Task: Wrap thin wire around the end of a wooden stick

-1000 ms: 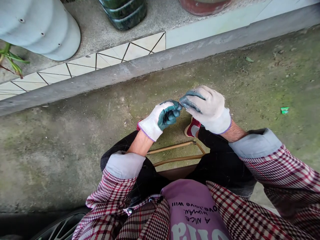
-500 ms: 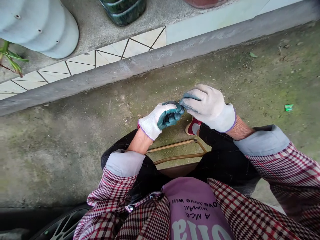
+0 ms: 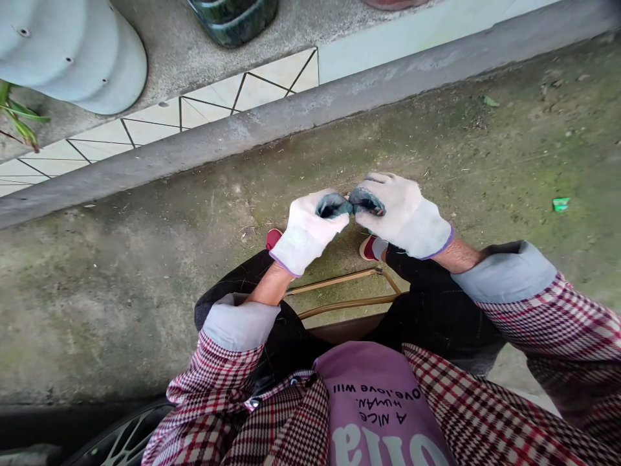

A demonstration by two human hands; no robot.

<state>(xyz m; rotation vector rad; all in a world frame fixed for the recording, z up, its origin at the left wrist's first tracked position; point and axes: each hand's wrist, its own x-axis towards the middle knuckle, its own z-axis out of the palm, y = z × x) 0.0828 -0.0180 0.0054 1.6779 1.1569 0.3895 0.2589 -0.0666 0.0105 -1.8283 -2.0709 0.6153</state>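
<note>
Both hands wear white knit work gloves with dark green coated palms and purple cuff edges. My left hand (image 3: 316, 223) is closed in a pinch, thumb and forefinger curled together. Fingertip to fingertip with it, my right hand (image 3: 395, 210) is pinched too, its back turned up. A tiny pale bit shows where the fingertips meet, too small to name. Anything else between the fingers is hidden by the gloves. The hands are held above the ground, in front of my knees.
Below is a mossy concrete floor (image 3: 145, 272), with a green wrapper (image 3: 561, 204) at right. A raised kerb (image 3: 218, 139) with tiles crosses ahead, bearing a pale ribbed pot (image 3: 97, 58) and a dark green pot (image 3: 237, 22). A wooden-coloured frame (image 3: 349, 303) lies between my legs; a wheel (image 3: 129, 437) stands lower left.
My left hand has rolled over, so its back now faces up and the green palm is mostly hidden. The right hand has tilted and dropped slightly, showing its curled thumb and forefinger.
</note>
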